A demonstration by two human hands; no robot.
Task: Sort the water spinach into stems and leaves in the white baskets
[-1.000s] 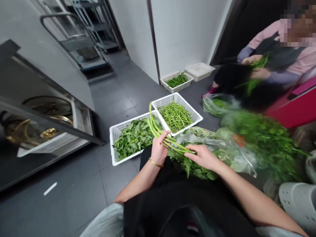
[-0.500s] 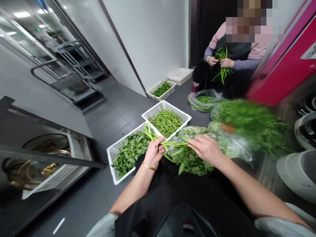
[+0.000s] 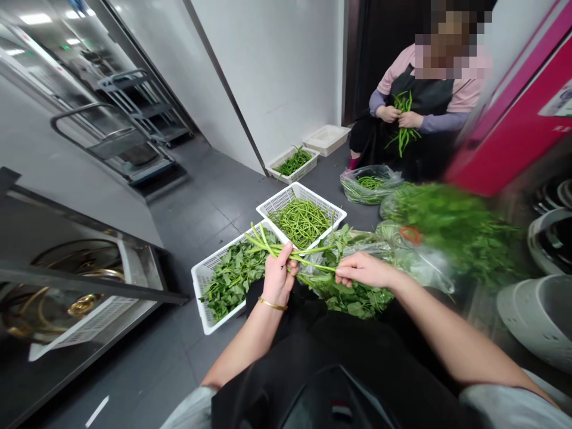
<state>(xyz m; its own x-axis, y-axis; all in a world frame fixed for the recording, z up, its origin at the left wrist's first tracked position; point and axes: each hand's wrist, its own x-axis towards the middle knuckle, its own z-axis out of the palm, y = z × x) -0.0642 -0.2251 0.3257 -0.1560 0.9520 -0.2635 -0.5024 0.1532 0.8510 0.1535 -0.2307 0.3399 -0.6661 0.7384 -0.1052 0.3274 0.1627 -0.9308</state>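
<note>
Right hand (image 3: 363, 271) is being held lower than before, one stem (image 3: 317, 264) being pinched; leftward, stem bundle (image 3: 264, 243) is being gripped by left hand (image 3: 277, 275), ideally without crushing.

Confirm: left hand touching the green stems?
Touching: the head view shows the left hand closed around the green stems, which stick out on both sides.

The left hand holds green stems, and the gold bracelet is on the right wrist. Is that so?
Not quite: the head view shows the gold bracelet on the wrist of the left hand, which does hold green stems.
</note>
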